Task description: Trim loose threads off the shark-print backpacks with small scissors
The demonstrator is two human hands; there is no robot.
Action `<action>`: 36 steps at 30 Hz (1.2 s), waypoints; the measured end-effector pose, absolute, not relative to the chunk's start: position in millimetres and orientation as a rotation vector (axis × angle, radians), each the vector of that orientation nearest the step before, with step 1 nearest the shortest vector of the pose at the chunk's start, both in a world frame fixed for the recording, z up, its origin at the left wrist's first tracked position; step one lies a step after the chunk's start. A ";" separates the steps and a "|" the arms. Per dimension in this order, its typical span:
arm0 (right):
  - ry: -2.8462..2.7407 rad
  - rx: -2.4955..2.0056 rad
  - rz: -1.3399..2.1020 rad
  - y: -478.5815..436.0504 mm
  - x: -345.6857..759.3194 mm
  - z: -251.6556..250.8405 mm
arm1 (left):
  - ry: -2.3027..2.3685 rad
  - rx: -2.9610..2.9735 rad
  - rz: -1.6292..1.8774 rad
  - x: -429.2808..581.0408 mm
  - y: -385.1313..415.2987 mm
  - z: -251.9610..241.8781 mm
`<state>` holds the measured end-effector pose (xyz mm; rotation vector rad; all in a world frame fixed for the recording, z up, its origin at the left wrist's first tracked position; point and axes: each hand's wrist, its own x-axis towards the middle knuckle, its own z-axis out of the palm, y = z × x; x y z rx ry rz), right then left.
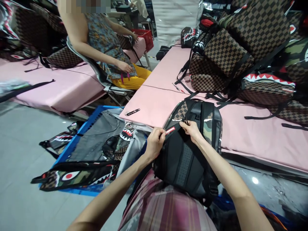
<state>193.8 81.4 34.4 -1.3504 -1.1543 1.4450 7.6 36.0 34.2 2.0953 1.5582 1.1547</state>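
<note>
A black backpack (186, 160) with checkered and camouflage patches leans from my lap onto the edge of the pink table, its padded back and straps facing up. My left hand (156, 141) is closed in a pinch on a small red and white tag (170, 130) at the backpack's left side. Over the upper part of the backpack, my right hand (191, 129) is closed around small dark snips (184, 118), their tips pointing up and away from me. Another pair of black snips (132, 112) lies on the table to the left.
Checkered backpacks (223, 54) are piled on the pink table (149, 102) at the right. A blue-edged crate (93, 112) holding bags stands on the floor at the left. A seated person (103, 45) is beyond it. A pen (178, 88) lies farther back.
</note>
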 end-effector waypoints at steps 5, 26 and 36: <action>-1.926 -1.527 0.538 64.9 216.0 38.3 | 1.538 1.854 1.092 4.6 29.2 23.0; -2.383 -0.950 0.164 78.2 220.8 37.0 | 1.424 1.147 1.069 2.8 29.6 32.9; -2.273 -0.945 0.304 69.8 222.9 51.2 | 1.039 0.606 0.897 -8.9 33.8 54.0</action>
